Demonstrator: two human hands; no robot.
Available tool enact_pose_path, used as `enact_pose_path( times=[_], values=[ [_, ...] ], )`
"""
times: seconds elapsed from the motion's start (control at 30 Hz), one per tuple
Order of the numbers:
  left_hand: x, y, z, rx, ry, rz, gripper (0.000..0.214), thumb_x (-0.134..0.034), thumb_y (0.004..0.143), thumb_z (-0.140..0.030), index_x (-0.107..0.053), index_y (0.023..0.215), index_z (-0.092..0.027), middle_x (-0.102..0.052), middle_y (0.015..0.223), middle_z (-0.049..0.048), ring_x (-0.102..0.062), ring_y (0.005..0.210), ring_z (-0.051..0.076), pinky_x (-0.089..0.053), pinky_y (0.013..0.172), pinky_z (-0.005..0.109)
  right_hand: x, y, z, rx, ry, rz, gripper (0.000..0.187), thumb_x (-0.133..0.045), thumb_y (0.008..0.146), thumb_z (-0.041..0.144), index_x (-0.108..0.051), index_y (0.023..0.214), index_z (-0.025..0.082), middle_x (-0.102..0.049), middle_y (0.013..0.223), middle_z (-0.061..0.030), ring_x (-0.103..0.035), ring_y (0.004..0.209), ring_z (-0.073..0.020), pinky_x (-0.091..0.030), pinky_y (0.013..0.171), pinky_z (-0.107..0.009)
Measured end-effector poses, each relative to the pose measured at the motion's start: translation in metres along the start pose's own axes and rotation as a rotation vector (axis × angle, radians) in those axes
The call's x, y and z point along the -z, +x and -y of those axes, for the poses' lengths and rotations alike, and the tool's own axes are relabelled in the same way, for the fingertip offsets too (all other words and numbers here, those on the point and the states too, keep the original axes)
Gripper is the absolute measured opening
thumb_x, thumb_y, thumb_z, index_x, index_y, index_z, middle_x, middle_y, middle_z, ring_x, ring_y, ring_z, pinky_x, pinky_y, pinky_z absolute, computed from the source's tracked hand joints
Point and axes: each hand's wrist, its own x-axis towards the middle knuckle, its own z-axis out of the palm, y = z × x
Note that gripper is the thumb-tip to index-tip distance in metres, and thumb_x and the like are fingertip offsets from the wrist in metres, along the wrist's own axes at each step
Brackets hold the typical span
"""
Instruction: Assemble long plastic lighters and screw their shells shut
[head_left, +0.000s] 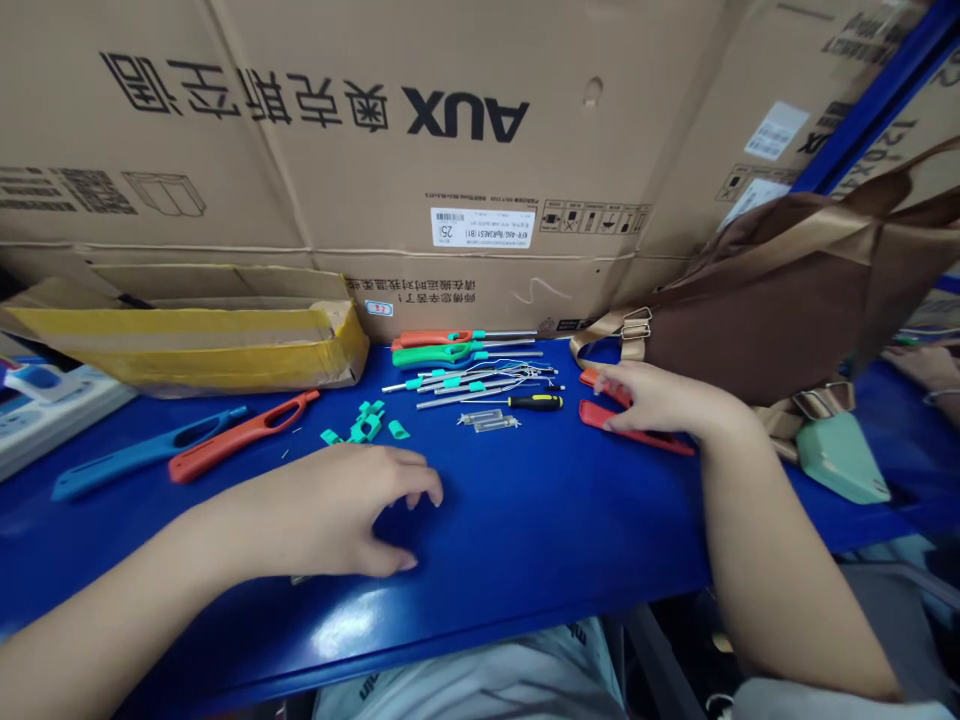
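While pressing the right hand (pixel 660 402) flat onto the long red shell piece (pixel 637 432) at the right of the blue table (pixel 525 520), fingers spread and nearly straight, pinning it rather than gripping it. Resting the left hand (pixel 345 510) nearer and further left, fingers loosely curled, tips touching bare surface, holding nothing, just near of the small teal parts (pixel 365 425).

Judging the risks:
- Probably skidding the long red shell piece on the slick top under such a flat push. Also bumping the second red piece (pixel 592 378) just far of it, or shoving either against the brown bag (pixel 787 300) close beside that hand.
- Possibly brushing the small teal parts with the left knuckles on any forward reach, scattering them toward the orange shell (pixel 240 435) and blue shell (pixel 142 455) at the left.
- Possibly snagging the thin wires among the metal rods (pixel 480 382), or rolling the screwdriver (pixel 534 402) into the tiny clear pieces (pixel 487 420) just near of it.

Turning to containers:
- Noting 1 open cardboard box with yellow tape (pixel 195 335) at the far left, inside hidden behind its near wall, so not managing to tell the contents.
- Noting the brown bag slumping at the far right, mouth turned away, nothing inside showing.
- Noting large cartons (pixel 465 120) standing shut along the far side.
- Finding all loose parts lying straight on the blue table, none inside any container.
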Motion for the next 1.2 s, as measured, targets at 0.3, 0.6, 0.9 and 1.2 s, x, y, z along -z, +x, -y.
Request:
enact_pose_path(
  times=[0.3, 0.6, 0.9, 1.2],
  values=[
    [-0.009, -0.011, 0.036, 0.066, -0.187, 0.056, 0.051, -0.068, 0.062, -0.016, -0.068, 0.11, -0.034, -0.069, 0.117, -0.0018, -0.068, 0.102, 0.022, -0.054, 0.081, 0.026, 0.001, 0.002, 0.01, -0.039, -0.068, 0.212, 0.016, -0.075, 0.066, 0.026, -0.068, 0.08, 0.023, -0.07, 0.081, -0.002, -0.061, 0.07, -0.0195, -0.037, 0.055, -0.028],
    [-0.022, 0.008, 0.015, 0.03, -0.168, -0.163, 0.039, -0.073, 0.081, -0.04, -0.066, 0.117, -0.026, -0.069, 0.117, 0.0044, -0.067, 0.105, 0.024, -0.054, 0.09, 0.033, -0.038, 0.0, 0.086, 0.486, 0.215, 0.137, 0.021, -0.068, 0.077, 0.023, -0.068, 0.097, 0.02, -0.067, 0.09, -0.0016, -0.059, 0.077, -0.0168, -0.043, 0.066, -0.027],
    [-0.049, 0.023, 0.009, 0.001, -0.177, -0.288, 0.038, -0.067, 0.09, -0.032, -0.059, 0.126, -0.024, -0.067, 0.121, 0.0063, -0.063, 0.112, 0.025, -0.052, 0.096, 0.038, -0.068, -0.006, 0.124, 0.683, 0.348, 0.062, 0.027, -0.062, 0.092, 0.027, -0.071, 0.115, 0.018, -0.069, 0.098, -0.0055, -0.063, 0.086, -0.0175, -0.048, 0.078, -0.029],
    [-0.052, 0.029, 0.012, 0.04, -0.358, -0.313, 0.042, -0.072, 0.085, -0.035, -0.062, 0.124, -0.022, -0.071, 0.107, 0.0045, -0.067, 0.092, 0.021, -0.054, 0.082, 0.033, -0.064, -0.001, 0.114, 0.685, 0.499, 0.101, 0.024, -0.062, 0.098, 0.033, -0.074, 0.111, 0.018, -0.075, 0.102, -0.0052, -0.068, 0.091, -0.0171, -0.052, 0.084, -0.03]
  ],
)
